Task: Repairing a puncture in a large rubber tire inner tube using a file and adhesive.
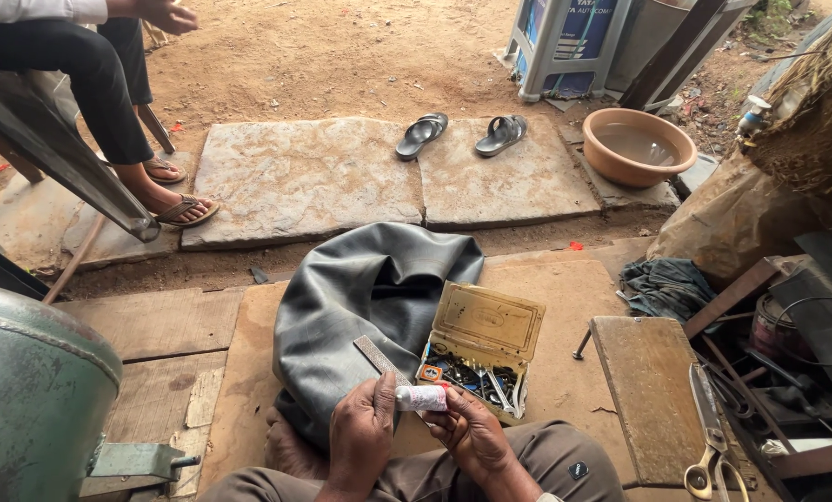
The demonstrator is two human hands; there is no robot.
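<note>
My left hand [360, 432] and right hand [472, 429] clamp their fingers on a small tube [422, 398], above the tin [484, 349] and inner tube [360, 297].

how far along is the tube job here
Done: the black inner tube lies deflated on the boards, and the small tin of bits sits open beside it. In hand: the left hand and right hand hold a small white tube, with a flat metal file under them. Left: no patch shows on the rubber yet.
</note>
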